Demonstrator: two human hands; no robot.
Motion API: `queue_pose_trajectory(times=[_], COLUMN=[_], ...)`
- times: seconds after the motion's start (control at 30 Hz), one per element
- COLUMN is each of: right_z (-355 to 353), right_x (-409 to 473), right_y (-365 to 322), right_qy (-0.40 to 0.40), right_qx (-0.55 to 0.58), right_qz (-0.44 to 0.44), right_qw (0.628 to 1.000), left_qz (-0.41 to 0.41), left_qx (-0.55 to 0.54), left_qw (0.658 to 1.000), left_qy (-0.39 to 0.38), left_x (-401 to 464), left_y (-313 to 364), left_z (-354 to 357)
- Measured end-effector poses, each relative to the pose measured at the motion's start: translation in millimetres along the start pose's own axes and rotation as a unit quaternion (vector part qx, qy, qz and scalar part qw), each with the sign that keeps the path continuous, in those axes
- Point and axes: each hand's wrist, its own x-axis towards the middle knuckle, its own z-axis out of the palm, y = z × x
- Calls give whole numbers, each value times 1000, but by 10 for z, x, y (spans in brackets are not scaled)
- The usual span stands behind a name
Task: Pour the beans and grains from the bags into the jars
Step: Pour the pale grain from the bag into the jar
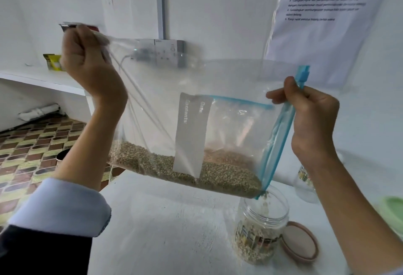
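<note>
Sleeve (63, 205) cuffs my left forearm at the near edge. Beyond it, on the white surface (163, 220), stands an open jar (260, 226), partly filled, with a pink lid (299, 241) lying just beside it on the right. Grains (265, 204) trickle into the jar's mouth from the low corner of the bag (218, 122), which I hold tilted above it. More grains (165, 163) lie heaped along the bag's bottom edge. My right hand (311, 117) pinches the blue zip strip (281, 135) near its slider, thumb and fingers curled round it. My left hand (87, 56), raised higher, grips the bag's opposite corner in a closed fist. A white label (192, 135) on the bag reads "Contents". Another jar (305, 178) stands farther right, part hidden by my arm. On the wall behind are a socket strip (165, 52) and a printed sheet (322, 13), its text too blurred to read. Patterned floor (32, 144) shows at left.
</note>
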Motion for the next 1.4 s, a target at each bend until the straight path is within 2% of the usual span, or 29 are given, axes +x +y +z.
queue_pose_trajectory(times=[0.17, 0.27, 0.37, 0.5, 0.6, 0.73, 0.83, 0.93, 1.07, 1.17, 1.27, 1.4], right_z=[14, 20, -14, -11, -27, -18, -30, -26, -53, -35, -59, -60], right_x=[-26, -34, -22, -27, -24, -57, -45, -59, -33, -38, -11, -8], right_y=[11, 9, 27, 18, 36, 34, 45, 43, 28, 10, 26, 19], right_qy=[15, -16, 26, -7, 22, -23, 13, -4, 34, -1, 25, -5], right_qx=[19, 16, 33, 20, 34, 9, 15, 5, 24, 3, 15, -3], right_qz=[-10, -1, -7, 4, -6, -6, -18, -7, -13, -5, -7, 6], right_qw=[1000, 1000, 999, 1000, 999, 1000, 1000, 1000, 999, 1000, 1000, 1000], left_qz=[-8, -14, -18, -22, -17, -24, -28, -25, -5, 0, 12, 7], left_qx=[-4, -4, -8, -24, -17, -12, 2, 8, 13, 23, 27, 22], left_qw=[1000, 1000, 1000, 999, 1000, 999, 999, 999, 1000, 1000, 1000, 1000], left_qy=[-5, -2, -2, -15, -10, -22, -16, -18, -9, -14, -8, -13], left_x=[-38, -51, -27, -68, -83, -101, -81, -67, -23, -16, 5, 6], left_y=[-9, 11, 48, 59, 57, 44, 26, 31, 44, 34, 65, 62], left_z=[-7, 19, 22, 70, 75, 68, 43, 37, 20, 35, 44, 75])
